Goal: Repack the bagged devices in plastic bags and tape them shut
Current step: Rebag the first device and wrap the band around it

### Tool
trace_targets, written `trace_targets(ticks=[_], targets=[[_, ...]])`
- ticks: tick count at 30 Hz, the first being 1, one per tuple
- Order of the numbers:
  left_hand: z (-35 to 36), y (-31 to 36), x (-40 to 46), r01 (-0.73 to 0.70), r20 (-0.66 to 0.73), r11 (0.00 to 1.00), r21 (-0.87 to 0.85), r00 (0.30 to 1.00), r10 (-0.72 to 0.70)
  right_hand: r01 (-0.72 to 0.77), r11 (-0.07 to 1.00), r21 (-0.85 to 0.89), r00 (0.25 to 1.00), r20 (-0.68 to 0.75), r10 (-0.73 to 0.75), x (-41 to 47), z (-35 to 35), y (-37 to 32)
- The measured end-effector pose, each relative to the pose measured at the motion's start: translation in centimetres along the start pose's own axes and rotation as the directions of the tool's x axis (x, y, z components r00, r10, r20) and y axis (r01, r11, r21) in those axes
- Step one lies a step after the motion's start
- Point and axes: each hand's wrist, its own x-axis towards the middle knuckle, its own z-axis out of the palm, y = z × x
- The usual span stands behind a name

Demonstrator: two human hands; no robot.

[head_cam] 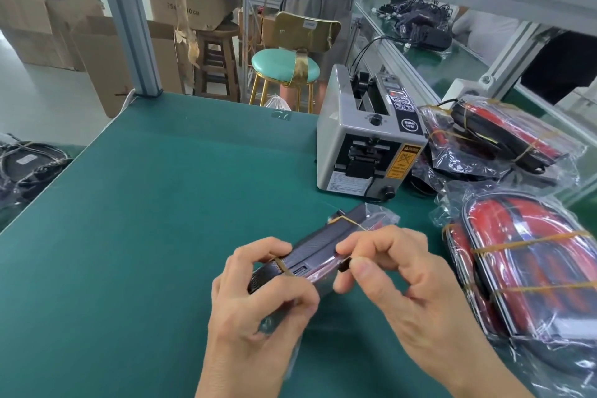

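Both hands are working just in front of the grey tape dispenser (pixel 365 136) on the green table (pixel 161 203). The left hand (pixel 258 304) is gripping the near end of a dark device (pixel 323 245), its fingers curling round it. The right hand (pixel 397 271) is pinching a rubber band (pixel 347 220) stretched across the device. A clear plastic bag (pixel 381 213) is covering the device's far end; its near edge is hard to make out. Right of the dispenser, 2 bagged devices (pixel 517 255) are lying, the nearer one cut off by the frame.
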Motion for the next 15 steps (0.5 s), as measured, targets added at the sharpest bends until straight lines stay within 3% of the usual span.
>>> trace_targets(ticks=[5, 11, 15], targets=[[0.0, 0.4, 0.0, 0.066, -0.032, 0.996, -0.063, 0.997, -0.068, 0.03, 0.996, -0.079, 1.0, 0.011, -0.029, 0.2, 0.1, -0.4], [-0.1, 0.1, 0.2, 0.08, -0.08, 0.993, -0.089, 0.993, -0.087, -0.23, 0.972, 0.043, 0.973, -0.002, 0.23, 0.7, 0.8, -1.5], [0.1, 0.0, -0.1, 0.059, -0.108, 0.993, -0.103, 0.992, -0.07, -0.389, 0.916, 0.103, 0.915, -0.075, 0.397, 1.3, 1.4, -2.0]])
